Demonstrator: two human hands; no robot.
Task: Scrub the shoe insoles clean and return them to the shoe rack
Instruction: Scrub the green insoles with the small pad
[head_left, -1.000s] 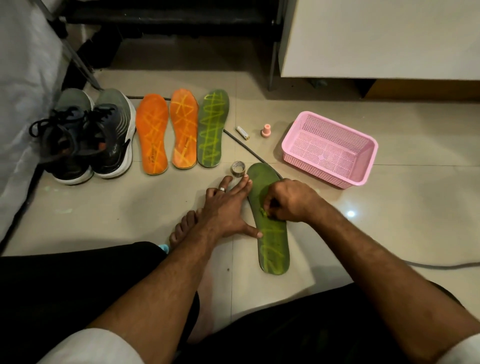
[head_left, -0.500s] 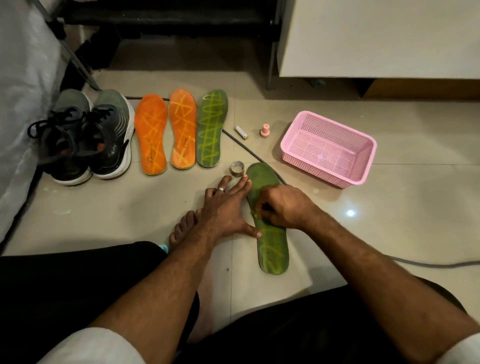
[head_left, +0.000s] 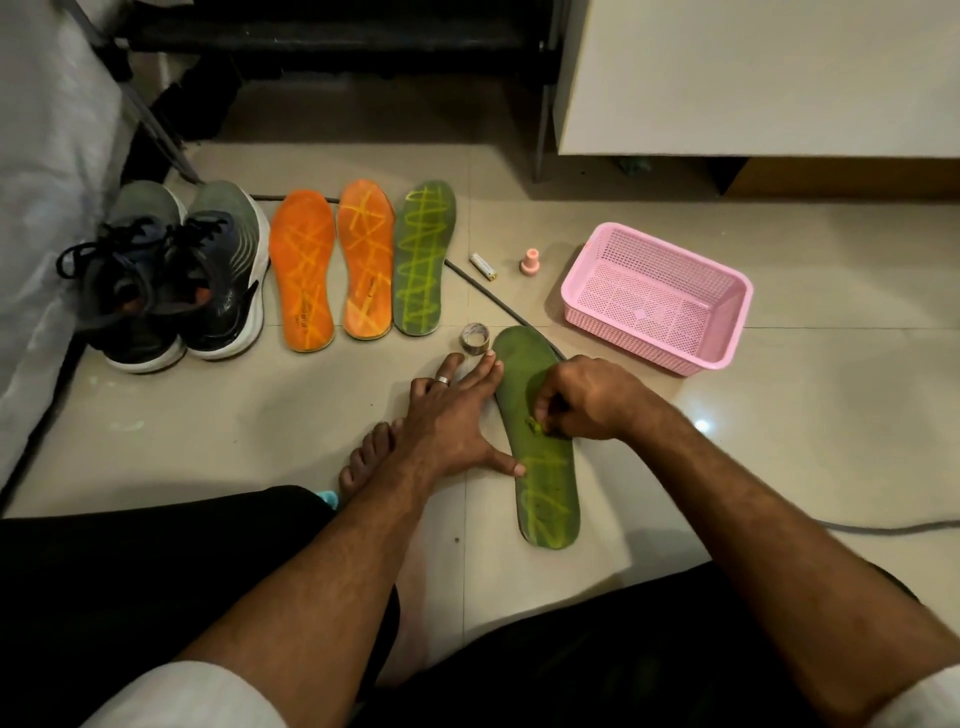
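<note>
A green insole (head_left: 545, 483) with yellow scribbles lies lengthwise on the tiled floor in front of me. My left hand (head_left: 452, 415), fingers spread flat, presses on the floor along its left edge, thumb touching the insole. My right hand (head_left: 587, 397) is curled over the insole's middle and pinches a small greenish bit (head_left: 534, 426) against it. Farther back lie two orange insoles (head_left: 306, 270) (head_left: 366, 260) and a second green insole (head_left: 423, 257), all scribbled with yellow lines.
A pair of dark sneakers (head_left: 176, 275) stands at the left. A pink basket (head_left: 657, 296) sits at the right, with a small pink cap (head_left: 530, 261), a battery (head_left: 483, 266), a tape roll (head_left: 474, 338) and a grey cable (head_left: 498, 301) between. A dark rack (head_left: 332, 41) stands behind.
My right hand slid up the green insole toward its toe end and back down a little, rubbing it. The left hand has stayed in place.
</note>
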